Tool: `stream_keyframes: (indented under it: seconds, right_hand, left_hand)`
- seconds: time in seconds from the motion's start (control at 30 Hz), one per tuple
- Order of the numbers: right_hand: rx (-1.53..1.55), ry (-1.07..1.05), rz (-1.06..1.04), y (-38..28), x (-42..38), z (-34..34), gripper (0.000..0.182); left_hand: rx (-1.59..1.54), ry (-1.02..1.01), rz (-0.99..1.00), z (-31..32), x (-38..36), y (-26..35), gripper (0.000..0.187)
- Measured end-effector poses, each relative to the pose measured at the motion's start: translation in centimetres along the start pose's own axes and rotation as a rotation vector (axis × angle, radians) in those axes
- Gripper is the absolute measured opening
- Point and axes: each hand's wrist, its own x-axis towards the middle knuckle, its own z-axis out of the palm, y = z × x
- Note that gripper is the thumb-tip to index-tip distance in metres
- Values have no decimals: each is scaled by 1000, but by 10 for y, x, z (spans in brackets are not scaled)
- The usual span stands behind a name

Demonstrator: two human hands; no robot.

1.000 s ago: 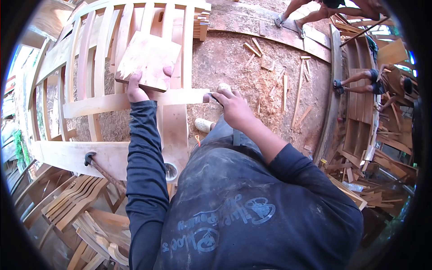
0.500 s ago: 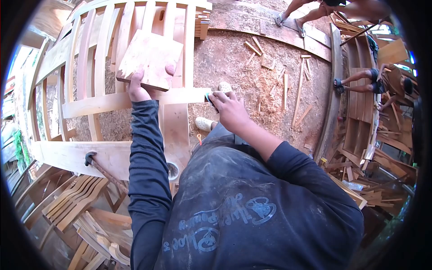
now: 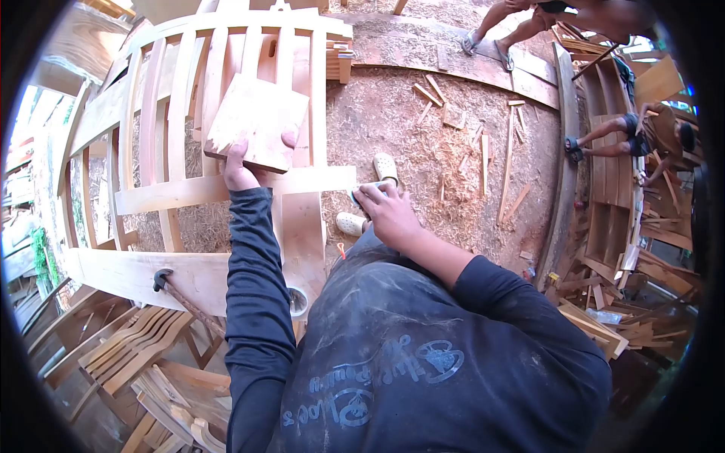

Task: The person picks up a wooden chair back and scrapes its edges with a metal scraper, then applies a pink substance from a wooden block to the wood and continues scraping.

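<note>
My left hand [image 3: 240, 172] grips a thick, roughly square wooden board [image 3: 260, 117], its fingers and thumb over the near edge. The board is tilted above a pale slatted wooden frame [image 3: 181, 83]. A flat wooden slat [image 3: 162, 196] runs crosswise beneath my left hand, its end close to my right hand. My right hand [image 3: 389, 215] is closed around a small flat piece [image 3: 356, 195] with a blue edge, mostly hidden by the fingers. It is held just off the slat's end, over my light clogs [image 3: 385, 167].
A hammer [image 3: 162, 281] rests on a wide plank [image 3: 98, 266] at left. Below it are curved wooden parts [image 3: 136, 347]. Wood shavings and offcuts [image 3: 453, 117] cover the ground. Two people stand at right, near a long beam [image 3: 560, 166] and wooden shelving [image 3: 604, 166].
My right hand has drawn slightly away from the slat's end, toward my body. My left hand still holds the board. The whole view has shifted a little.
</note>
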Motion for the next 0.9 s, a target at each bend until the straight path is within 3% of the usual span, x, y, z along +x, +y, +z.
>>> stream_keyframes:
  seconds: [0.07, 0.2, 0.4, 0.53, 0.67, 0.9]
  right_hand:
    - [21, 6, 4, 1, -2, 1, 62]
    - [79, -190, -48, 6, -15, 2, 49]
    - [322, 11, 93, 35, -18, -36, 47]
    - [461, 181, -57, 36, 0, -73, 49]
    - [383, 203, -214, -3, 31, -120, 48]
    - [251, 316, -455, -15, 92, -129, 53]
  left_hand:
    - [-15, -15, 3, 0, 1, -2, 63]
    - [-24, 4, -68, 9, -8, 6, 70]
    - [-37, 53, -53, 4, -4, 2, 61]
    - [-41, 66, 5, -4, 4, -5, 58]
    - [-58, 74, 42, -2, 4, -6, 56]
    - [-140, 58, 19, -5, 9, -9, 60]
